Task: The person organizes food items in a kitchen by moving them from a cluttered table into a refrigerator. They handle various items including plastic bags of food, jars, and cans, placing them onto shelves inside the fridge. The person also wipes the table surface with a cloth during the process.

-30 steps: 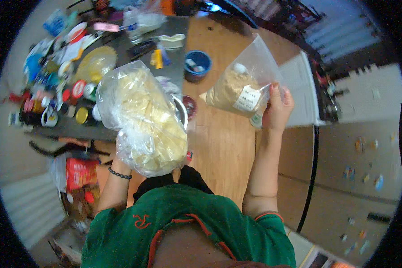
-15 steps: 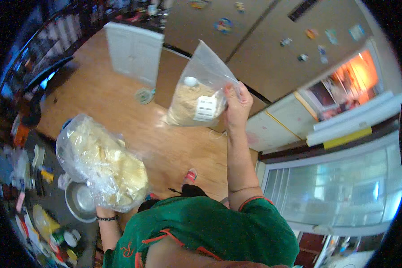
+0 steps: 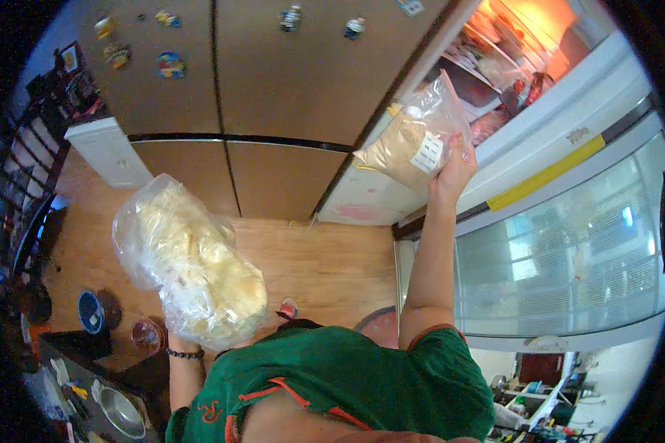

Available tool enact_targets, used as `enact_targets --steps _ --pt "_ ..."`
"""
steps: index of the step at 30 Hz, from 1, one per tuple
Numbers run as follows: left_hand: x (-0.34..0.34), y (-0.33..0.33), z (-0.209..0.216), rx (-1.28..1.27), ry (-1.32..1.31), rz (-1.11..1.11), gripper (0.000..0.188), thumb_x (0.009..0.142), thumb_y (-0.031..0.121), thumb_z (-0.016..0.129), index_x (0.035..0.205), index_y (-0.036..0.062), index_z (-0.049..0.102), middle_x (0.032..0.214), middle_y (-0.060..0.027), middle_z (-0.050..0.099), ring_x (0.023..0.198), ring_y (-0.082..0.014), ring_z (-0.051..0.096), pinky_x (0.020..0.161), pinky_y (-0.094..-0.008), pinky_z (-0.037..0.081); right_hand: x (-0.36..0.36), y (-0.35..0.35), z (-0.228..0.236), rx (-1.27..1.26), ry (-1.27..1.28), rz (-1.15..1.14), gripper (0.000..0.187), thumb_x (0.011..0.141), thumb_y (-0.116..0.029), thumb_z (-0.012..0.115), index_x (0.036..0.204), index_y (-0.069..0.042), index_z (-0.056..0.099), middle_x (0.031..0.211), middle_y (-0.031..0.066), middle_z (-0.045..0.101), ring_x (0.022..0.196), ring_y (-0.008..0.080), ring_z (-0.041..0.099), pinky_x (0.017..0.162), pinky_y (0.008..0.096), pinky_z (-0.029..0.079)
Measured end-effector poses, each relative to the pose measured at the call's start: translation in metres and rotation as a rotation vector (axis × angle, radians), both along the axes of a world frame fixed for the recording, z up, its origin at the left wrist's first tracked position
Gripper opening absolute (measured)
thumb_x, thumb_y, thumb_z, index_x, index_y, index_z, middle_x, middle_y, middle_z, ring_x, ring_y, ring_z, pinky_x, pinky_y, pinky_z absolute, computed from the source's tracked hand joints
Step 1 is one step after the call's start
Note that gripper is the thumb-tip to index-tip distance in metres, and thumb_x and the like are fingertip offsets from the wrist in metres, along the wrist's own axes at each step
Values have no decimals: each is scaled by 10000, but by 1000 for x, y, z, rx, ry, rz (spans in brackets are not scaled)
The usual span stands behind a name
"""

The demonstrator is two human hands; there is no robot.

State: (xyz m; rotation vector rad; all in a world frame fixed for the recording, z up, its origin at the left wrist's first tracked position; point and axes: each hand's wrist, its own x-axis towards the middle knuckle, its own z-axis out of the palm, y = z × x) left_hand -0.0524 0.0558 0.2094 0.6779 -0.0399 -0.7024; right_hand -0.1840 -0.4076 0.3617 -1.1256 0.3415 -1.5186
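Observation:
My right hand point(image 3: 454, 177) is raised at the right and grips the side of a clear zip bag point(image 3: 403, 148) of tan powder with a white label. That bag hangs in front of the open, lit fridge compartment point(image 3: 506, 52). My left hand point(image 3: 182, 343) bears a large clear plastic bag point(image 3: 199, 258) of pale yellow, lumpy food at the lower left. The bag hides most of its fingers; only the wrist, with a dark bead bracelet, shows well.
Brown fridge doors point(image 3: 288, 88) with several magnets stand ahead. A sliding glass door point(image 3: 554, 244) is at the right. At the lower left are a counter with a metal basin point(image 3: 122, 412), and a blue-rimmed bin point(image 3: 90, 310) on the wooden floor point(image 3: 332, 258).
The view has turned right and come nearer the fridge. My right hand has carried the powder bag rightward to the lit compartment. My left hand keeps the big bag.

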Motion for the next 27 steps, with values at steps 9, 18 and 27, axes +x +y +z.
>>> enact_targets --steps 9,18,27 --pt "21 2 40 374 -280 -168 369 921 243 449 1215 21 465 1106 -141 568 896 -269 588 737 -370 524 1 48 15 -150 106 -127 224 898 -109 577 1044 61 589 917 87 631 773 142 604 681 270 515" --pt "25 -15 87 44 -11 -460 455 939 297 437 1282 -1 413 1128 -168 571 956 -291 596 795 -412 532 -38 156 32 -89 289 -412 175 891 -117 593 961 40 622 842 25 614 746 82 545 652 231 453" --pt "59 -31 50 48 36 -722 400 897 298 457 1176 16 505 1040 -183 605 839 -323 622 687 -443 558 -93 198 30 -131 232 -582 145 883 -140 607 868 4 610 810 -4 584 728 73 510 638 225 431"
